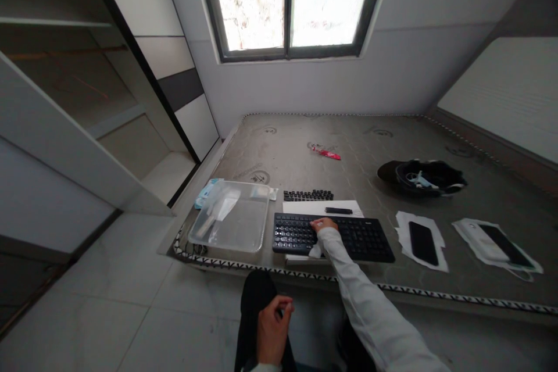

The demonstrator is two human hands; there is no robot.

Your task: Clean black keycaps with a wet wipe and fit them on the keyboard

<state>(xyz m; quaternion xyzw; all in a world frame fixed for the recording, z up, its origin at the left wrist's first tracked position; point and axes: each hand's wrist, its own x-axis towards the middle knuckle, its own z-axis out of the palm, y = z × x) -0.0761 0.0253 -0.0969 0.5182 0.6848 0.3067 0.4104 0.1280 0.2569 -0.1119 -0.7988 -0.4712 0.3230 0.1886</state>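
A black keyboard [370,239] lies across the near edge of a mattress, its left part looking glossier than its right. On its middle rests my right hand [326,224], fingers closed over a crumpled white wipe [315,251] that hangs out below the palm. My left hand [274,325] is held above my left knee, away from the keyboard, with fingers curled and thumb near the index finger; anything in them is too small to make out. Behind the keyboard, rows of loose black keycaps [307,195] lie grouped. A thin black tool [339,210] sits on a white sheet [300,207].
A clear plastic bin [257,232] stands left of the keyboard, beside a blue packet [204,195]. To the right are a phone [422,243] on white cloth, another dark phone [503,244], and a black cap [392,173]. A red wrapper [326,153] lies farther back.
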